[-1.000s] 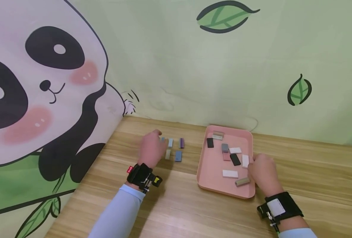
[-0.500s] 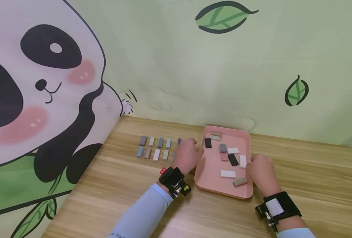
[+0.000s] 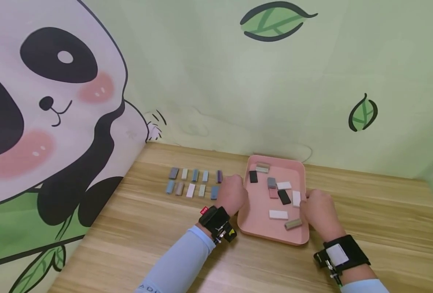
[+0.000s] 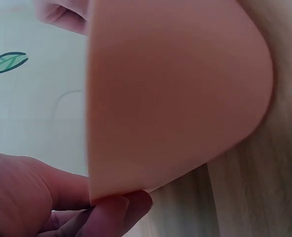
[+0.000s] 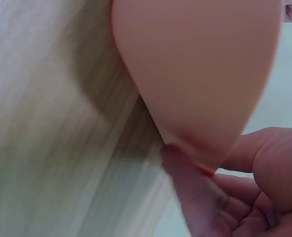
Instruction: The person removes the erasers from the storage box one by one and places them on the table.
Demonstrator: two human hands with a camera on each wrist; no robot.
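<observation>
While I read the table from left to right, with the pink tray (image 3: 254, 221) as my landmark, the stock runs as follows.

Item 1: small blocks (image 3: 194, 182), ten or so, laid in two neat rows on the wooden table (image 3: 135, 228), well left of the tray. Greys, blues, white, one purple.

Item 2: left hand (image 3: 232, 194), at the tray's left rim, just right of the rows. On the left wrist view its fingertips (image 4: 117, 212) curl under the tray's edge, so I judge it pinching the rim.

Item 3: the tray itself, flat on the table, holding loose blocks (image 3: 279, 191) in black, white, grey and tan, scattered at all angles.

Item 4: right hand (image 3: 318, 211), at the tray's right rim. The right wrist view shows a finger (image 5: 185, 182) pressed against the tray's underside corner with the thumb opposite; I read that as a pinch too.

Step in hand, by my judgement: both hands taking hold of the tray. Next move calls for an even, level grip on both sides so the loose blocks do not slide.
</observation>
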